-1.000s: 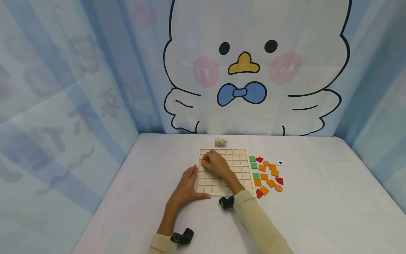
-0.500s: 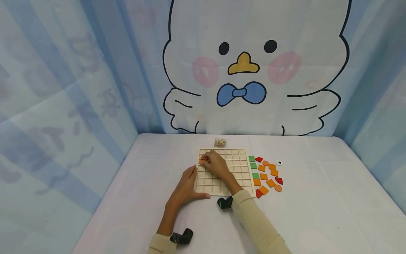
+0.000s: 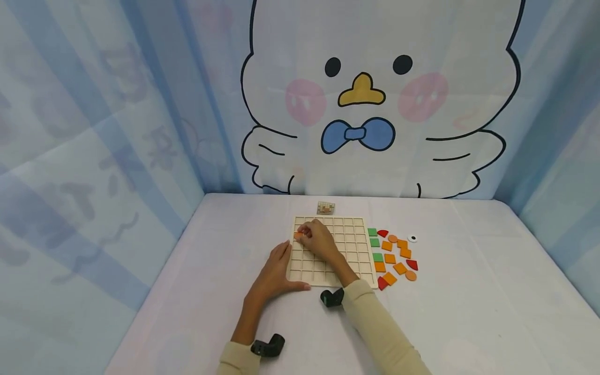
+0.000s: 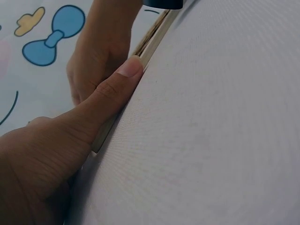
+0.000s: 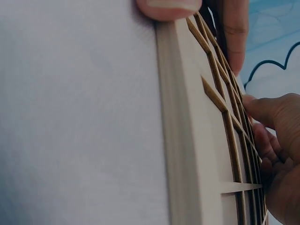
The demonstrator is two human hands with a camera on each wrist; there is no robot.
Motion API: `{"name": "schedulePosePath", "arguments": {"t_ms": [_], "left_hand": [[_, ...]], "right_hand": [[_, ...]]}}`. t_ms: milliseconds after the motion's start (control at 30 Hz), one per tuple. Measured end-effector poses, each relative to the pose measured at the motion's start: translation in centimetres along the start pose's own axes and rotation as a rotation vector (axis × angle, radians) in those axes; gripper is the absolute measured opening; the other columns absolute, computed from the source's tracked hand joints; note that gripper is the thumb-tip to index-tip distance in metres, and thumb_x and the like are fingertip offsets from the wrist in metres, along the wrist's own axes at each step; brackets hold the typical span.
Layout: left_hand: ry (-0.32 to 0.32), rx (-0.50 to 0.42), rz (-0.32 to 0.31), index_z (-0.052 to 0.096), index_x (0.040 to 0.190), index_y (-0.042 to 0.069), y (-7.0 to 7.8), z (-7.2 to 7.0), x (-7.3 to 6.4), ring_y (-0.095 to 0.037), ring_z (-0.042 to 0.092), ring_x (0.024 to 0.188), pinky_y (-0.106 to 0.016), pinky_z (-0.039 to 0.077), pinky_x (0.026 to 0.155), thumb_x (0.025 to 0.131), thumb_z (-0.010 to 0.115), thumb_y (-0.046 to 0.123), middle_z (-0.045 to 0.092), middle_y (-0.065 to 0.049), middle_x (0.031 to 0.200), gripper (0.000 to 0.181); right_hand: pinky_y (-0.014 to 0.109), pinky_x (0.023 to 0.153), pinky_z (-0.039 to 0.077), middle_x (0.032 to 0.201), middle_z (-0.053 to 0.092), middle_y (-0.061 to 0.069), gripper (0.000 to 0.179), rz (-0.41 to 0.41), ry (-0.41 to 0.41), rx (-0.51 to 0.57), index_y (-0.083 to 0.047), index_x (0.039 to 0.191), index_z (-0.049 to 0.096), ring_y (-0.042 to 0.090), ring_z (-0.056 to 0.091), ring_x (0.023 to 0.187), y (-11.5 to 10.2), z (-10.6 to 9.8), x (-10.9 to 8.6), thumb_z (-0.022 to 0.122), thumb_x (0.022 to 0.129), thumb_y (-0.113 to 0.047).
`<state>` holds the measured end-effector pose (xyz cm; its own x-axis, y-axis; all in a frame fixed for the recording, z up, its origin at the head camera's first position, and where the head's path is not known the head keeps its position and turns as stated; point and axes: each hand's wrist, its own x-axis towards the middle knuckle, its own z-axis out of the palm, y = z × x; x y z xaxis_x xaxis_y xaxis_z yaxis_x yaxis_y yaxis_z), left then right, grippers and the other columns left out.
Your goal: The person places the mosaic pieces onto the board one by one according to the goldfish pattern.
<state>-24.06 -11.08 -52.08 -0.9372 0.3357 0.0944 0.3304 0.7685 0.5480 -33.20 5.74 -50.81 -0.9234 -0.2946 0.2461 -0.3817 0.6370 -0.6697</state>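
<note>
A pale wooden grid board (image 3: 349,260) lies on the table, its square cells marked off by raised ridges. Over the board's upper left cells, my right hand (image 3: 320,242) pinches a small orange piece (image 3: 298,236), partly hidden by the fingertips. My left hand (image 3: 272,276) braces the near left corner, fingers straight along the left side and thumb stretched along the front edge. The left wrist view shows that thumb (image 4: 110,91) against the board's edge. In the right wrist view, thumb and fingers of my right hand (image 5: 283,136) come together close over the ridges.
Right of the board lie loose flat pieces: green squares (image 3: 374,242), orange squares (image 3: 389,259), orange discs (image 3: 411,275) and red wedges (image 3: 412,265). A white disc with a black dot (image 3: 412,238) sits beyond them. Behind the board is a small patterned item (image 3: 325,208).
The head view has tilted slightly. Both hands stay in almost the same place, the right still pinching the orange piece at the upper left cells.
</note>
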Motion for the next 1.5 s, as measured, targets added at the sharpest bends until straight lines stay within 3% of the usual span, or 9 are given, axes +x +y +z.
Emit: {"name": "schedulePosePath", "arguments": {"t_ms": [800,1033,1267,1500], "left_hand": [[0.005,0.008,-0.01,0.021,0.154,-0.002,0.3,-0.5,-0.1,-0.032,0.021,0.149,-0.046,0.029,0.118,0.066,0.079,0.066,0.02,-0.017,0.162,0.125],[0.002,0.0,-0.021,0.021,0.154,0.001,0.2,-0.1,-0.2,-0.031,0.02,0.149,-0.046,0.028,0.119,0.066,0.077,0.069,0.019,-0.015,0.162,0.125],[0.0,0.009,-0.029,0.021,0.154,0.0,0.3,0.1,-0.5,-0.03,0.021,0.149,-0.045,0.029,0.119,0.065,0.077,0.07,0.019,-0.015,0.162,0.126],[0.012,-0.001,-0.032,0.021,0.154,0.001,0.3,0.1,-0.3,-0.031,0.022,0.149,-0.046,0.03,0.118,0.064,0.079,0.069,0.02,-0.015,0.162,0.127]], "right_hand": [[0.035,0.08,0.051,0.098,0.06,0.009,0.022,0.063,-0.03,0.074,-0.005,0.107,0.07,0.02,0.058,0.088,-0.6,-0.4,-0.3,0.074,0.087,-0.015],[0.037,0.079,0.052,0.096,0.062,0.011,0.019,0.037,-0.023,0.096,-0.002,0.105,0.07,0.021,0.06,0.087,-0.7,-0.8,-0.8,0.072,0.088,-0.011],[0.04,0.083,0.055,0.1,0.065,0.013,0.018,-0.027,-0.002,0.1,-0.001,0.106,0.069,0.026,0.064,0.092,-0.9,-2.0,-1.8,0.069,0.09,-0.009],[0.04,0.083,0.054,0.104,0.067,0.012,0.022,-0.034,0.026,0.083,-0.002,0.11,0.068,0.025,0.065,0.094,0.0,-4.7,-2.3,0.07,0.091,-0.013]]}}
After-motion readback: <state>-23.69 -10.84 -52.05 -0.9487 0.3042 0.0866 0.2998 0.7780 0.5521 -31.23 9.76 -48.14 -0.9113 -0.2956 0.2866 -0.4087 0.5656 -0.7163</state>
